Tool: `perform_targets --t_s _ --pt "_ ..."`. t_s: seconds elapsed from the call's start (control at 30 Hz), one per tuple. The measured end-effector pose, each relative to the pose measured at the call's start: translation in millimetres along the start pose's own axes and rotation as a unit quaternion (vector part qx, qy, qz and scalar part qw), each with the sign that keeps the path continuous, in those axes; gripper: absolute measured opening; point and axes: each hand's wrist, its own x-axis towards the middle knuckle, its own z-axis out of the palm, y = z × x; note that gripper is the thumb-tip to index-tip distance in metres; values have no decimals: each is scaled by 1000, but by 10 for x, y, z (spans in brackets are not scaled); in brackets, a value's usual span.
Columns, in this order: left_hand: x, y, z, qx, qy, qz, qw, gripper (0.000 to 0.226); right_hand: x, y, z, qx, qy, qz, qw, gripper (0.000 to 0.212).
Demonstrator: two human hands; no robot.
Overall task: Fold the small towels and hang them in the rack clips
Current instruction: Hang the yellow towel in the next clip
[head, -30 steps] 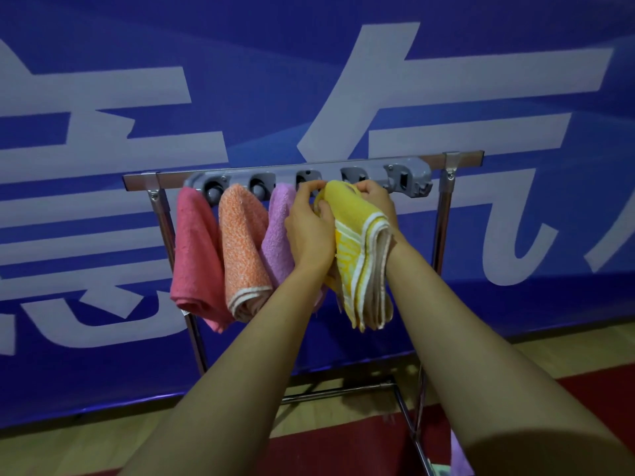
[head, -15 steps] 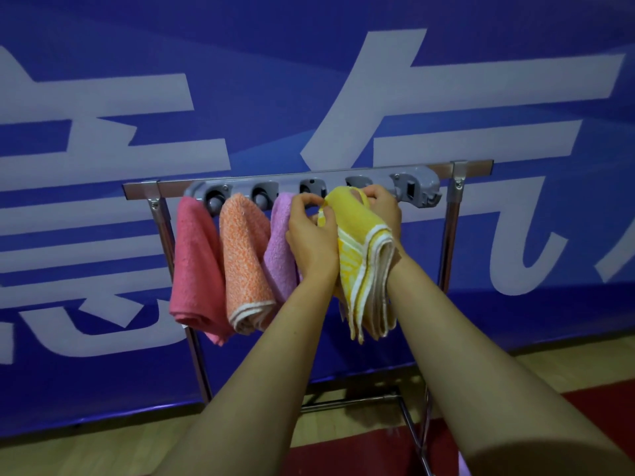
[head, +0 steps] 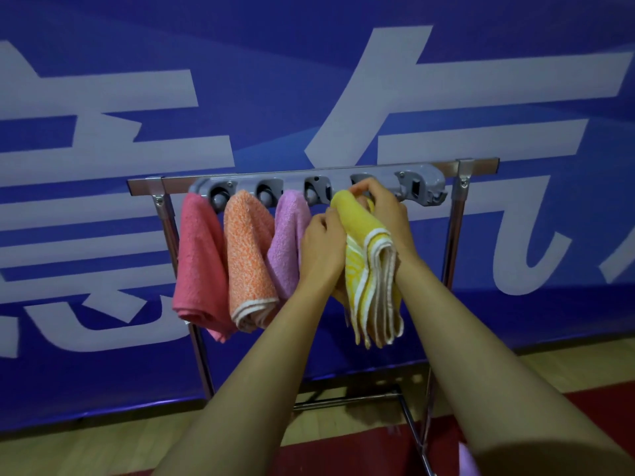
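A grey clip strip [head: 426,187] with several clips runs along the top bar of a metal rack [head: 457,235]. Hanging from its three left clips are a pink towel [head: 197,266], an orange towel [head: 249,255] and a lilac towel [head: 288,242]. A folded yellow towel with white edges [head: 372,283] hangs just under the fourth clip. My left hand [head: 321,243] grips its left side below the top fold. My right hand [head: 385,207] pinches the top of the fold up at the clip. The fourth clip is mostly hidden behind my fingers.
A blue banner with large white characters [head: 309,80] stands right behind the rack. The fifth clip [head: 417,190] at the right end holds nothing. Below are the rack's base bars [head: 347,401], wooden floor [head: 86,448] and a red mat [head: 360,451]. A lilac cloth corner [head: 467,462] shows at the bottom.
My left hand slid down from the top of the yellow towel to its left side. My right hand keeps the fold at the fourth clip. The view shifted slightly.
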Motion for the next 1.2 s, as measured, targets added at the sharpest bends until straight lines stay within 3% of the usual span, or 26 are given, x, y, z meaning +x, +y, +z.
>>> perform_targets --t_s 0.13,0.23,0.33,0.6,0.77,0.9,1.0,1.1,1.2 --pt "-134 48 -74 -166 -98 -57 980 67 -34 -30 -136 24 -79 -1 997 25" --pt "-195 0 -55 -217 -125 -70 966 35 -36 32 -117 22 -147 -23 989 19" --pt "-184 -69 7 -184 -75 -44 979 27 -63 94 -61 29 -179 -12 983 31" --pt "-300 -280 94 -221 -59 -57 972 40 -151 235 131 67 -108 -59 990 34" --pt "-390 -365 165 -193 -56 12 980 42 -159 242 223 61 -68 -73 993 33" --pt "-478 -496 203 -194 -45 -3 980 56 -150 284 241 42 -48 -89 994 32" --pt "-519 -641 149 -264 -92 -62 958 71 -99 293 257 43 -51 -86 994 34" --pt "-542 -755 108 -250 -166 -42 953 65 -56 306 278 62 -59 -90 992 35" --pt "-540 -808 103 -234 -192 -40 952 55 -53 315 256 86 -81 -83 990 34"
